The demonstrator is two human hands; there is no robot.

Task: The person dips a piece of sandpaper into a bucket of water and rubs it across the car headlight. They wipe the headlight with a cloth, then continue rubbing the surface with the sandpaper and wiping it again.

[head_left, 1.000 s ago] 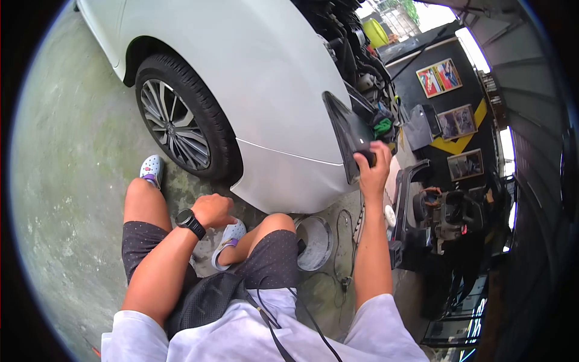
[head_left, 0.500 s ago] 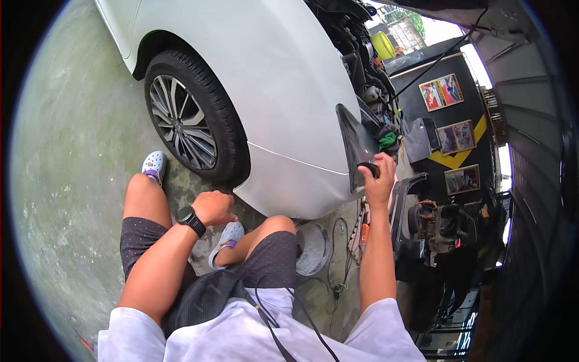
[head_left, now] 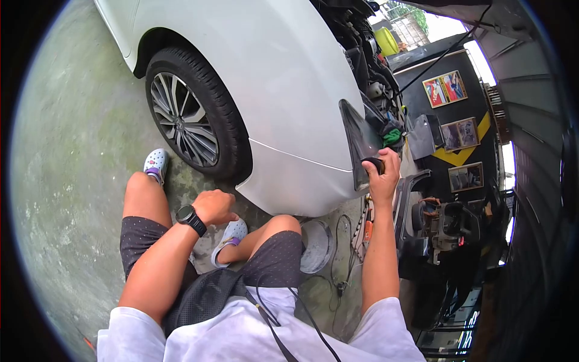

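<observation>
My right hand (head_left: 384, 175) grips a small round black pad (head_left: 375, 163) at the lower end of the car's headlight (head_left: 357, 136). The lens looks hazy, and the pad's underside is hidden. My left hand (head_left: 214, 207), with a black watch (head_left: 189, 218) on its wrist, hangs loosely closed between my knees; nothing shows in its fingers. In front of it are the white bumper (head_left: 301, 184) and the front wheel (head_left: 187, 117).
A bucket (head_left: 316, 244) stands on the concrete floor by my knee, with a cable (head_left: 342, 283) beside it. The engine bay (head_left: 365, 60) is exposed. Dark car parts (head_left: 446, 223) lie at right, below framed pictures (head_left: 461, 134) on a dark wall.
My right hand and the black pad have shifted slightly right and up relative to the headlight's lower end. The left hand stays in place. The view has moved a little.
</observation>
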